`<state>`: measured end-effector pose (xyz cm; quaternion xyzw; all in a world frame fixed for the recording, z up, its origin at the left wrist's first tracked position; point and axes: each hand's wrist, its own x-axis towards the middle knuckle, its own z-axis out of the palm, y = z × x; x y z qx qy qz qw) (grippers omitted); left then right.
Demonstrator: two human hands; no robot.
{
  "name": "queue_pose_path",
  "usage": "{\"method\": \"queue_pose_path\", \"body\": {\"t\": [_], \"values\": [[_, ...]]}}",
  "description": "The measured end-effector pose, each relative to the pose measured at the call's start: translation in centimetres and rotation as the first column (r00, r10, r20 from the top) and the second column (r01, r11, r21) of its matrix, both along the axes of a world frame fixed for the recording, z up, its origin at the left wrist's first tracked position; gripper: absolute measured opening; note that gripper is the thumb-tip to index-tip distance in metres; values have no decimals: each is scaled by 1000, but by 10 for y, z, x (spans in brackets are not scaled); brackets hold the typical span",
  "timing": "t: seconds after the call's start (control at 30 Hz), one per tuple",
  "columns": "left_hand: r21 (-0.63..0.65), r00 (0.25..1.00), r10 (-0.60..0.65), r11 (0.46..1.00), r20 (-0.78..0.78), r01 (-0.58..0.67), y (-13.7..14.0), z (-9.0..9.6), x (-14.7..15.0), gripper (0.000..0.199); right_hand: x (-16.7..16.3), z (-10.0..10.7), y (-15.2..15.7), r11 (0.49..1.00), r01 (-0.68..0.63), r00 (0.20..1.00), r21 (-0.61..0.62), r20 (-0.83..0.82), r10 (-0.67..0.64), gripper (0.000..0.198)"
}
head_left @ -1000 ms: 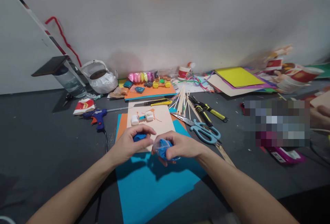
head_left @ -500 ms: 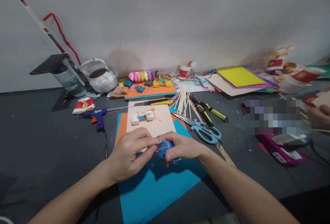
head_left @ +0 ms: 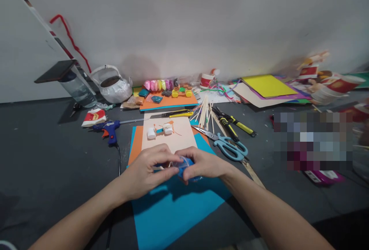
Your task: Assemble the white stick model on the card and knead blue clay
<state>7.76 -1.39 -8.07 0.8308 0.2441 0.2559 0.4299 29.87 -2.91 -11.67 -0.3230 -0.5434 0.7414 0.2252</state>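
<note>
A small clear packet of blue modelling clay (head_left: 186, 165) is held between my hands, over sheets of coloured paper. My right hand (head_left: 201, 162) wraps round the packet, thumb in front. From the other side, the thumb and fingers of my left hand (head_left: 152, 167) pinch the packet's edge. Beneath lies a blue paper sheet (head_left: 173, 219), with a pale peach sheet (head_left: 181, 140) farther back. On the peach sheet sit two white cylinders (head_left: 151, 133) with orange and blue bits between them.
Left stands a blue glue gun (head_left: 112, 133) with a cord running toward me. Light-blue scissors (head_left: 230, 146), pliers (head_left: 227, 125), wooden sticks (head_left: 205, 113) and a yellow cutter (head_left: 178, 114) lie beyond my hands. Clay packets (head_left: 160, 85) and a white basket (head_left: 113, 88) line the wall.
My left fingers have shifted slightly on the packet's edge, while my right hand keeps its hold. Another person's hand at the far right has moved out of clear view.
</note>
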Motion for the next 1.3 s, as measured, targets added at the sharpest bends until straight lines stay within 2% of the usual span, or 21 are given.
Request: {"method": "queue_pose_path", "body": {"t": [0.07,0.13,0.2,0.27,0.37,0.43,0.53,0.63,0.7,0.83,0.97,1.1,1.2,1.3], "values": [[-3,988,115,993,107,-115,1,-5,0,17,1,1,1,1000,1,1000,3,7,-1,52],[-6,977,163,986,139,-164,2,-8,0,26,2,1,1,1000,-22,1000,5,11,22,53],[-21,986,129,992,101,-127,3,-10,1,36,1,0,1,998,-61,998,7,14,60,52],[-50,994,84,995,67,-81,4,-10,2,37,-1,-2,0,995,-96,995,12,16,96,52],[-133,991,92,988,96,-79,7,-12,1,43,-2,-3,-1,993,-114,993,26,12,114,59],[-237,980,136,966,147,-99,10,-15,0,37,-3,-2,-1,994,-106,994,40,10,106,67],[-407,942,201,910,270,-78,15,-19,-2,16,-2,0,-1,993,-95,995,64,22,94,75],[-494,903,185,869,388,34,16,-22,-1,24,-2,0,-1,991,-88,995,101,60,83,73],[-493,890,171,867,424,69,15,-21,1,28,-2,-1,0,988,-87,993,128,86,76,70],[-475,884,183,878,431,49,13,-19,3,33,-2,-1,0,981,-87,991,173,120,67,63],[-492,887,151,865,437,95,11,-16,2,28,-2,-1,-1,975,-71,989,209,142,42,57],[-513,897,124,849,424,125,12,-15,2,24,-1,-2,0,973,-71,988,219,151,38,59],[-456,897,125,885,425,93,13,-17,1,24,-1,0,0,971,-61,988,232,151,26,59],[-295,928,146,955,342,-41,15,-16,-1,31,0,2,1,967,-61,988,249,152,23,57]]}}
